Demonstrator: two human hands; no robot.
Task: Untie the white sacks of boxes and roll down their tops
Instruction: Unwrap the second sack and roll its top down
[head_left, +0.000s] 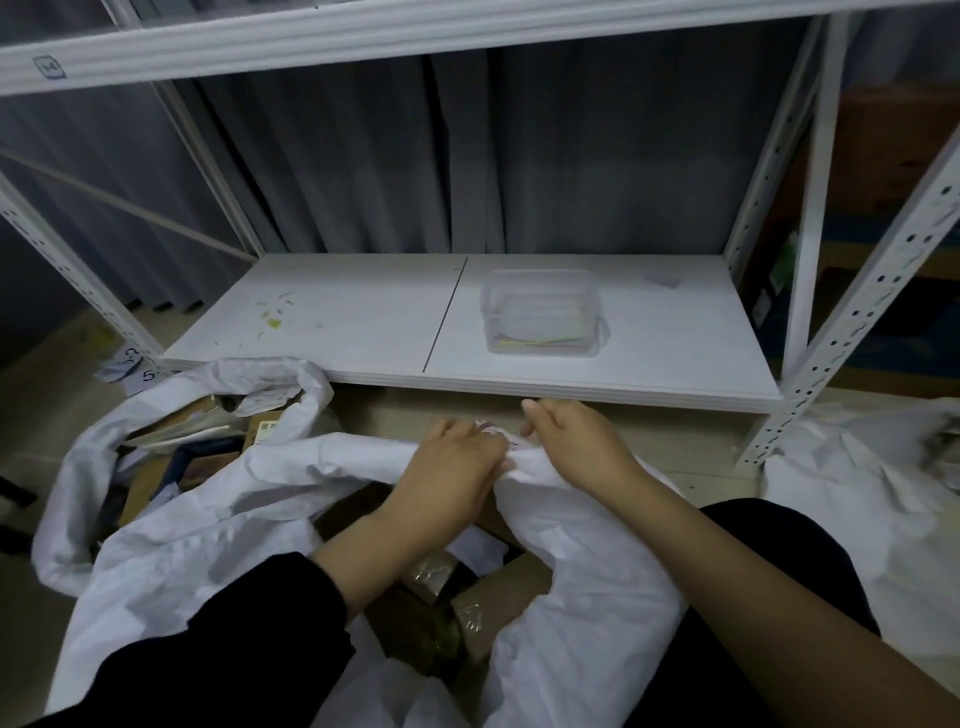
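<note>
- Black sleeve (218, 639) and bare forearm reach forward over the near white sack (587, 582), which sits on the floor right in front of the person, mouth already open, with cardboard boxes (498, 597) showing inside.
- Left hand (447, 467) lies on the far rim of that sack, fingers curled down into the bunched fabric and gripping it.
- Right hand (576, 441) pinches the same rim just beside the left, thumb and fingers closed on a fold.
- Sack material looks thin, soft and crinkly, light in itself; it should fold over easily, though the boxes inside likely make the whole thing heavy to shift.
- Best hold is judged to be the free top edge, worked round a little at a time.
- Second opened sack (171, 410) lies to the left, a third (852, 499) to the right.
- Low shelf (675, 332) beyond carries a clear tub (543, 312).
</note>
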